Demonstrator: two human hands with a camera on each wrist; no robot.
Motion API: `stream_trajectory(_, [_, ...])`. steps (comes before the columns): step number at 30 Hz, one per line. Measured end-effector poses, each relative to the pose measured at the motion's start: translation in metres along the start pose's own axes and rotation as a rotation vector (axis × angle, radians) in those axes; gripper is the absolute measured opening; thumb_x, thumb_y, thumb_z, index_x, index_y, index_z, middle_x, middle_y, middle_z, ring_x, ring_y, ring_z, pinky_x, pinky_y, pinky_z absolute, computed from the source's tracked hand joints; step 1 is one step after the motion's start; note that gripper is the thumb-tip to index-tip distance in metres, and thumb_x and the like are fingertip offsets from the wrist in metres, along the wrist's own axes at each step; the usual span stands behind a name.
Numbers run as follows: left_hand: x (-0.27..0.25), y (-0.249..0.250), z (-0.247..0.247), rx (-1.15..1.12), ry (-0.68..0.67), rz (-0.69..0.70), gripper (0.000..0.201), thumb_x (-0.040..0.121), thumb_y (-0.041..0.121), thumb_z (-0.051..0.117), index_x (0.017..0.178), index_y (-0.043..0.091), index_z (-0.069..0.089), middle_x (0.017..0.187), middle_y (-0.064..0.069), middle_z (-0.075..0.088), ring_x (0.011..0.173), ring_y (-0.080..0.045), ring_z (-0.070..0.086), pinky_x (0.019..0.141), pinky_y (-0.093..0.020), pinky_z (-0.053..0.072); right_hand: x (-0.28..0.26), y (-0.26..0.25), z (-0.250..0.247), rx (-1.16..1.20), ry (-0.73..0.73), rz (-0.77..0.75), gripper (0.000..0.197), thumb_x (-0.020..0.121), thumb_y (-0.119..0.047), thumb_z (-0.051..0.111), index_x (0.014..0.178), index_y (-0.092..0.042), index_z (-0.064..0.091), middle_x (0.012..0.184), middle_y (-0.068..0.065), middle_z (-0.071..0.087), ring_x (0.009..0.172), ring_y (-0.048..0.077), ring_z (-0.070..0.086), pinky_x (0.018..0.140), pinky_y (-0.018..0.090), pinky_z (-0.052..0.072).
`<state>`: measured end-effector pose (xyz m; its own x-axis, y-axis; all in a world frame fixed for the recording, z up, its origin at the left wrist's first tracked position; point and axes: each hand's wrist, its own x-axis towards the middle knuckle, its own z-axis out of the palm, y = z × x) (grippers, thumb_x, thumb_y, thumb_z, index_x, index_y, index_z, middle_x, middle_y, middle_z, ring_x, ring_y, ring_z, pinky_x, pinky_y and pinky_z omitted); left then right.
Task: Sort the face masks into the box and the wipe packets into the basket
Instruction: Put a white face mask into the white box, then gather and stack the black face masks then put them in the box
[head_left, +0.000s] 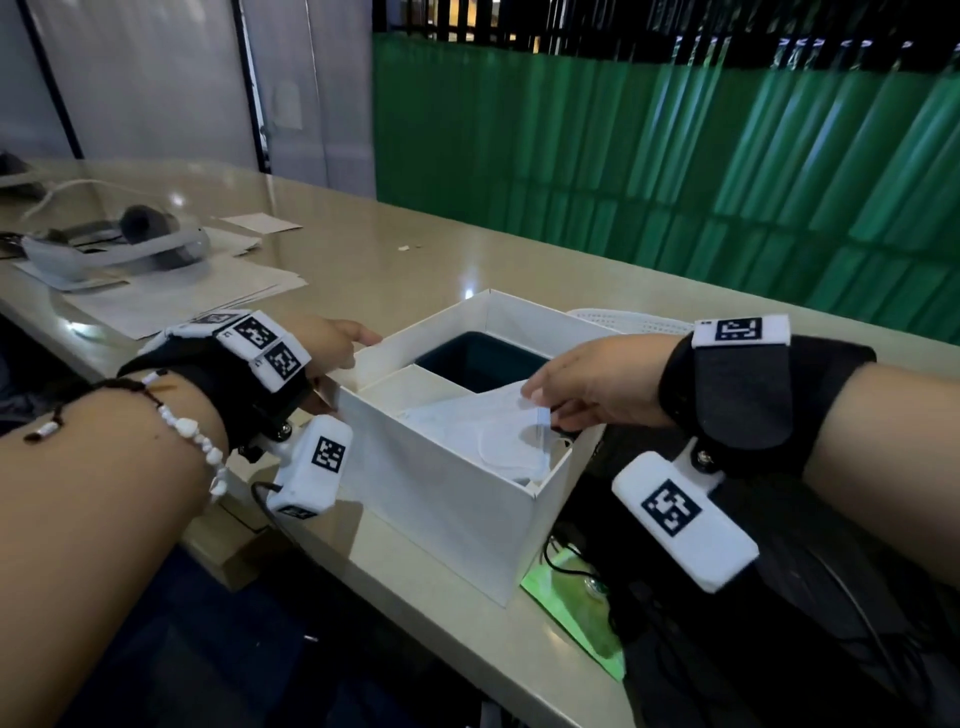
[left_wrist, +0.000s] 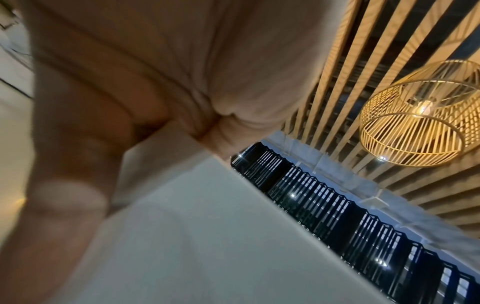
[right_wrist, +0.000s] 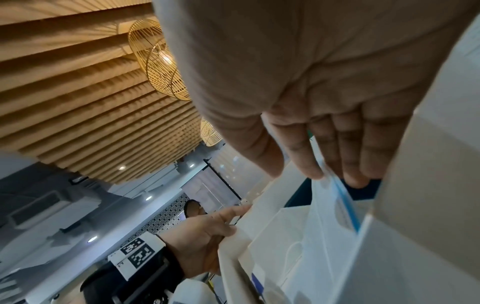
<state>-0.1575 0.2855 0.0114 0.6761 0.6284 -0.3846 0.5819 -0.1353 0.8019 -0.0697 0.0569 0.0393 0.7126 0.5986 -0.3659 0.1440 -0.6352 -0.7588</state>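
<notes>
My right hand (head_left: 582, 387) pinches a bagged face mask (head_left: 498, 434) inside the white box (head_left: 441, 499); left hand (head_left: 332, 348) grips its rim. Basket (head_left: 631, 322) behind; I judge wipe packets unsorted, none visible

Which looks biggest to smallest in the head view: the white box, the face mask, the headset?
1. White box
2. Headset and face mask look alike; the headset lies farther off, so unranked.

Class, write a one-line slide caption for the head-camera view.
Left hand steadies the white box while the right hand lowers a packaged face mask inside.
</notes>
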Motion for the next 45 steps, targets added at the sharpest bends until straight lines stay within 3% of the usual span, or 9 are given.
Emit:
stream_trajectory(3, [-0.007,0.003,0.003,-0.011,0.018,-0.003,0.052,0.097,-0.004,0.023,0.128,0.024,0.053,0.113,-0.015,0.046,0.076,-0.033,0.055,0.088,-0.052,0.049,-0.005,-0.005,-0.002,-0.1,0.005,-0.008,0.031,0.09,-0.01,0.054,0.118,0.004,0.058,0.104,0.013,0.065,0.084,0.016,0.062,0.076,0.02,0.05])
stream_trajectory(7, [-0.015,0.005,0.01,-0.012,0.064,0.034,0.051,0.096,-0.004,0.02,0.127,0.02,0.053,0.094,-0.012,0.044,0.063,-0.03,0.051,0.056,-0.045,0.054,-0.014,-0.008,0.01,-0.19,-0.104,0.043,0.03,0.09,-0.002,0.049,0.115,0.013,0.058,0.075,0.012,0.065,0.062,0.014,0.062,0.045,0.013,0.048])
stream_trajectory(11, [-0.016,0.001,0.013,-0.027,0.067,0.054,0.052,0.096,-0.005,0.018,0.127,0.021,0.052,0.114,-0.015,0.038,0.065,-0.032,0.052,0.035,-0.042,0.049,-0.012,-0.004,0.017,-0.173,-0.181,0.02,0.032,0.091,-0.001,0.047,0.118,0.014,0.055,0.088,0.014,0.064,0.07,0.015,0.061,0.051,0.009,0.05])
stream_trajectory(15, [-0.018,0.003,0.013,-0.038,0.072,0.067,0.052,0.097,-0.005,0.02,0.132,0.02,0.05,0.136,-0.019,0.035,0.094,-0.043,0.054,0.064,-0.055,0.053,-0.006,-0.001,0.014,-0.176,-0.149,0.015,0.029,0.09,-0.003,0.049,0.114,0.011,0.056,0.081,0.01,0.063,0.069,0.015,0.062,0.057,0.011,0.051])
stream_trajectory(20, [-0.016,0.0,0.016,-0.035,0.082,0.059,0.051,0.098,-0.002,0.02,0.132,0.021,0.05,0.117,-0.017,0.035,0.077,-0.038,0.055,0.045,-0.049,0.052,-0.002,0.003,0.017,-0.542,-0.127,-0.002,0.021,0.09,-0.028,0.055,0.097,-0.014,0.069,0.08,-0.01,0.067,0.068,0.002,0.059,0.064,0.012,0.044])
stream_trajectory(25, [-0.014,0.001,0.014,0.039,0.09,0.066,0.054,0.097,-0.004,0.019,0.134,0.021,0.05,0.14,-0.022,0.035,0.115,-0.05,0.049,0.09,-0.06,0.045,0.002,0.002,0.022,-0.855,-0.144,-0.001,0.038,0.09,-0.044,0.05,0.118,-0.022,0.064,0.128,-0.007,0.058,0.118,0.016,0.053,0.106,0.026,0.034])
stream_trajectory(34, [-0.038,0.031,0.025,0.737,0.116,0.216,0.045,0.1,0.024,0.041,0.141,0.007,0.039,0.149,-0.009,0.036,0.136,-0.026,0.034,0.11,-0.032,0.024,-0.025,0.013,-0.033,-0.786,0.147,-0.257,0.023,0.091,-0.041,0.049,0.107,-0.034,0.064,0.112,-0.01,0.058,0.108,0.013,0.053,0.099,0.029,0.039])
stream_trajectory(40, [-0.079,0.089,0.056,0.631,0.064,0.482,0.05,0.093,0.046,0.046,0.137,0.024,0.046,0.143,-0.002,0.045,0.129,-0.024,0.043,0.108,-0.041,0.035,-0.059,0.035,-0.076,-0.695,0.308,-0.242,0.022,0.091,-0.038,0.051,0.108,-0.032,0.064,0.112,-0.006,0.062,0.11,0.015,0.054,0.101,0.031,0.039])
stream_trajectory(45, [-0.124,0.136,0.121,0.385,-0.234,0.609,0.046,0.098,0.036,0.041,0.141,0.02,0.038,0.138,0.0,0.047,0.121,-0.017,0.047,0.091,-0.04,0.043,-0.09,0.066,-0.113,-0.619,0.423,-0.145,0.019,0.089,-0.039,0.055,0.102,-0.033,0.066,0.106,-0.007,0.065,0.104,0.013,0.057,0.101,0.031,0.04])
